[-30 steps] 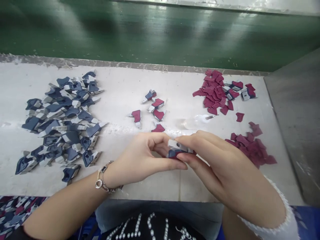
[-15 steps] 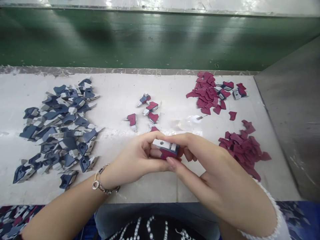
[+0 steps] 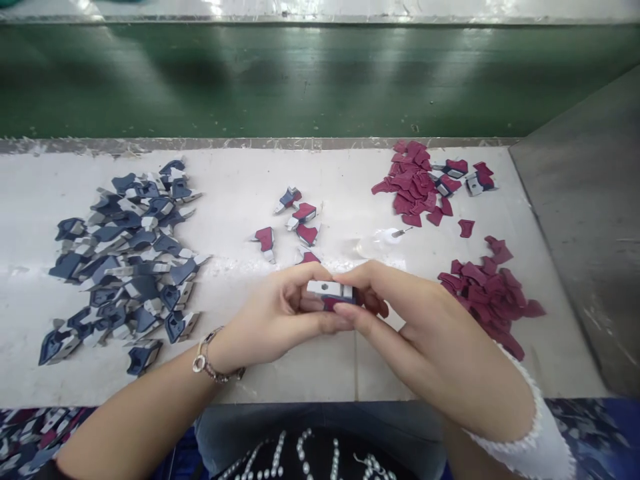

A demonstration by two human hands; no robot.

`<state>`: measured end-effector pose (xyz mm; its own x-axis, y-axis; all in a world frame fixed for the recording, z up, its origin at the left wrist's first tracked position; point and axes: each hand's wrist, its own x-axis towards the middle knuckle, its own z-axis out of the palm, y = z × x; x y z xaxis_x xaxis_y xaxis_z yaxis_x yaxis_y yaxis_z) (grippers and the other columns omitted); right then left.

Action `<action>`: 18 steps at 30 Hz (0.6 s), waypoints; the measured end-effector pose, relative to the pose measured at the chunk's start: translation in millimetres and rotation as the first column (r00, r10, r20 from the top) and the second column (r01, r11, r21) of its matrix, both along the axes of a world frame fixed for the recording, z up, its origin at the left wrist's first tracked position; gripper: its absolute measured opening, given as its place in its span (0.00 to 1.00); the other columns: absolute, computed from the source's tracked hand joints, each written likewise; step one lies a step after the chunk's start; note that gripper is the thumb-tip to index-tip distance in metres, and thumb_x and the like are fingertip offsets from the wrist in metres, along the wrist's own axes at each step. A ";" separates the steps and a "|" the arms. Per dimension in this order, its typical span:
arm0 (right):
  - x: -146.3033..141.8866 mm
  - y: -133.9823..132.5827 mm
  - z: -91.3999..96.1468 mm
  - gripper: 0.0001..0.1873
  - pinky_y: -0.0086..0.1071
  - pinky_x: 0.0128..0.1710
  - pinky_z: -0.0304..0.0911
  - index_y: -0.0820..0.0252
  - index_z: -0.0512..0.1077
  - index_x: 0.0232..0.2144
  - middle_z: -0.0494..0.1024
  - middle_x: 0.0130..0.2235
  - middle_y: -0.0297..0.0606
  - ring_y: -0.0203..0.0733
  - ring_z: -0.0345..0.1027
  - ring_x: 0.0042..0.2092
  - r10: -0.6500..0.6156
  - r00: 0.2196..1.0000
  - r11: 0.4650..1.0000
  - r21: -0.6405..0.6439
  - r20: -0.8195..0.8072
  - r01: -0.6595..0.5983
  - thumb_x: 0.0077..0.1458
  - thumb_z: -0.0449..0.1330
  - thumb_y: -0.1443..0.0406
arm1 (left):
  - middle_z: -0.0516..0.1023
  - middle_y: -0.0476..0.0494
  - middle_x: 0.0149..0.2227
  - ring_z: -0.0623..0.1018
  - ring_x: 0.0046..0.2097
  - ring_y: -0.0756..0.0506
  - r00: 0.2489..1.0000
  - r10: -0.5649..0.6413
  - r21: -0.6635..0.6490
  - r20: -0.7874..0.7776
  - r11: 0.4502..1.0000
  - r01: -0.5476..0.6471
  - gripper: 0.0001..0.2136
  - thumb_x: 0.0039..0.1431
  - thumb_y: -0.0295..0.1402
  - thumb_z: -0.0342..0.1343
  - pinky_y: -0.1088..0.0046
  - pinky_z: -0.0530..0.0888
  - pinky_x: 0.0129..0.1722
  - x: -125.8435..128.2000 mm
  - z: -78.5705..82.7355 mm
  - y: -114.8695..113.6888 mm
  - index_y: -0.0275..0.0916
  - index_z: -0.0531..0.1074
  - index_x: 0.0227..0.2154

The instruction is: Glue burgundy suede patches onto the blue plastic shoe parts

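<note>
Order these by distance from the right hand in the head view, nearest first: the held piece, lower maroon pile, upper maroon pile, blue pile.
1. Held white-and-maroon piece, touching the right hand, on its left.
2. Lower maroon pile, to its right.
3. Upper maroon pile, ahead.
4. Blue pile, far left.

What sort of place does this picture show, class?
Probably a factory assembly bench for small parts: sorted heaps of navy-and-grey pieces and maroon pieces lie on a white worktop, and the left hand and right hand hold one joined part.
</note>
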<state>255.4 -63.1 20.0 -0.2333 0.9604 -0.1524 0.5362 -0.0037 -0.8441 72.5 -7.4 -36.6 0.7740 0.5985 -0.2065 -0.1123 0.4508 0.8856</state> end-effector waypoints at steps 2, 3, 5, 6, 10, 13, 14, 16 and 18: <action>1.1 4.8 3.3 0.09 0.32 0.34 0.62 0.56 0.67 0.36 0.76 0.30 0.29 0.35 0.71 0.33 0.001 0.992 0.994 -0.109 -0.128 -0.015 0.70 0.50 0.64 | 0.83 0.49 0.33 0.84 0.34 0.50 0.988 -0.104 -0.251 0.113 0.959 0.130 0.12 0.55 0.29 0.68 0.83 0.80 0.33 0.5 -5.4 1.3 0.38 0.74 0.41; 1.7 6.6 4.9 0.12 0.32 0.35 0.62 0.56 0.67 0.35 0.76 0.29 0.28 0.35 0.71 0.33 -0.006 0.982 0.990 -0.138 -0.189 -0.020 0.71 0.48 0.62 | 0.84 0.47 0.33 0.84 0.33 0.49 0.974 -0.141 -0.336 0.177 0.921 0.194 0.14 0.54 0.32 0.69 0.83 0.80 0.30 0.6 -7.6 2.1 0.38 0.74 0.42; 2.4 8.4 7.1 0.17 0.32 0.36 0.61 0.56 0.66 0.32 0.75 0.29 0.28 0.34 0.69 0.34 -0.027 0.969 0.991 -0.133 -0.246 -0.006 0.73 0.44 0.60 | 0.84 0.44 0.33 0.85 0.31 0.48 0.950 -0.168 -0.422 0.265 0.865 0.271 0.20 0.50 0.37 0.71 0.84 0.79 0.26 0.2 -11.1 2.9 0.37 0.73 0.44; 2.6 8.2 7.6 0.18 0.31 0.36 0.60 0.56 0.65 0.31 0.75 0.29 0.28 0.34 0.68 0.34 -0.040 0.969 0.992 -0.128 -0.245 0.009 0.73 0.44 0.59 | 0.84 0.44 0.32 0.85 0.30 0.48 0.945 -0.165 -0.439 0.283 0.854 0.280 0.22 0.49 0.39 0.72 0.84 0.78 0.24 -0.2 -12.3 2.9 0.36 0.73 0.45; 2.6 2.3 8.8 0.17 0.33 0.37 0.60 0.56 0.66 0.32 0.77 0.30 0.29 0.36 0.69 0.35 -0.049 0.963 0.987 -0.159 -0.264 0.007 0.72 0.46 0.58 | 0.84 0.44 0.29 0.83 0.26 0.49 0.943 -0.170 -0.427 0.286 0.858 0.285 0.23 0.48 0.45 0.71 0.85 0.77 0.22 -1.3 -15.2 -0.4 0.35 0.74 0.42; 1.6 -2.6 11.0 0.17 0.36 0.39 0.61 0.56 0.65 0.32 0.78 0.32 0.32 0.40 0.70 0.37 -0.044 0.968 0.988 -0.153 -0.248 0.006 0.72 0.45 0.58 | 0.83 0.45 0.27 0.82 0.23 0.50 0.944 -0.159 -0.405 0.287 0.873 0.270 0.22 0.52 0.48 0.67 0.84 0.76 0.21 -0.8 -14.2 -2.7 0.36 0.73 0.40; 0.9 -3.6 12.0 0.17 0.37 0.40 0.61 0.56 0.65 0.32 0.79 0.32 0.32 0.40 0.70 0.37 -0.043 0.966 0.989 -0.149 -0.256 0.004 0.72 0.45 0.58 | 0.83 0.45 0.27 0.81 0.23 0.50 0.946 -0.158 -0.394 0.284 0.880 0.265 0.20 0.54 0.47 0.66 0.83 0.76 0.22 -0.6 -12.5 -3.1 0.36 0.73 0.40; -1.0 -4.8 13.7 0.15 0.36 0.39 0.62 0.55 0.64 0.33 0.79 0.30 0.32 0.40 0.71 0.36 -0.029 0.961 0.989 -0.146 -0.275 -0.012 0.72 0.46 0.60 | 0.82 0.44 0.27 0.82 0.25 0.50 0.957 -0.159 -0.344 0.241 0.909 0.237 0.17 0.55 0.42 0.67 0.83 0.76 0.24 -0.5 -6.8 -3.8 0.35 0.73 0.40; -2.6 -6.0 13.6 0.11 0.36 0.37 0.62 0.55 0.65 0.34 0.78 0.30 0.31 0.41 0.71 0.35 -0.021 0.977 0.990 -0.137 -0.214 -0.009 0.70 0.49 0.61 | 0.82 0.44 0.28 0.82 0.28 0.49 0.981 -0.143 -0.244 0.133 0.954 0.172 0.13 0.56 0.37 0.67 0.81 0.76 0.27 -1.0 1.3 -4.9 0.34 0.73 0.38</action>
<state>252.8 -69.1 33.6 -0.2691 0.9354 -0.2295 0.3425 -0.1298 -0.9305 71.5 -12.3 -35.3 0.8812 0.4062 -0.2418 -0.1137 0.6787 0.7256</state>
